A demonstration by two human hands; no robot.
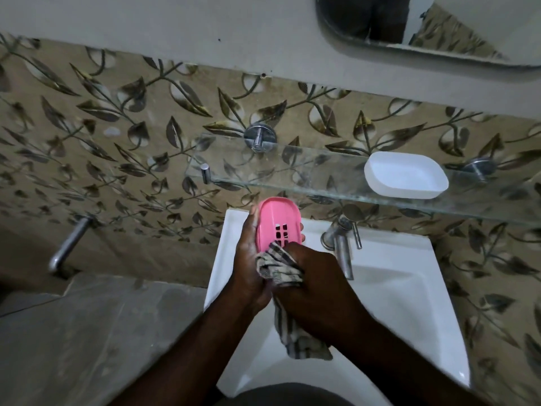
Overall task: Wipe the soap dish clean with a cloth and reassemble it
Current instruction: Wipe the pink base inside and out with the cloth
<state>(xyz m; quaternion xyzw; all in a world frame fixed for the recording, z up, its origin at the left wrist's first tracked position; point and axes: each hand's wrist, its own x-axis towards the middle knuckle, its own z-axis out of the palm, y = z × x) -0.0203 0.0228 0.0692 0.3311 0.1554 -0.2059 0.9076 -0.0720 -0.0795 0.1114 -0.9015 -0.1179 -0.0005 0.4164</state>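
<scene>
head view: both hands meet over the far left part of a white sink [409, 288]. the left hand [248, 259] is closed around the left edge of a pink slotted soap dish tray [278, 224], holding it tilted up toward the camera, its fingertips showing at the tray's right edge. the right hand [316, 276] is clenched on a striped cloth [278, 265], pressing a bunched part of it against the near end of the tray, just below the slots; the rest of the cloth hangs down under the right wrist. the white soap dish base [405, 174] sits apart, open side up, on a glass shelf [263, 171] to the far right, well clear of both hands. a metal tap [342, 247] stands just right of the hands. a mirror [424, 27] hangs on the wall at the far right.
</scene>
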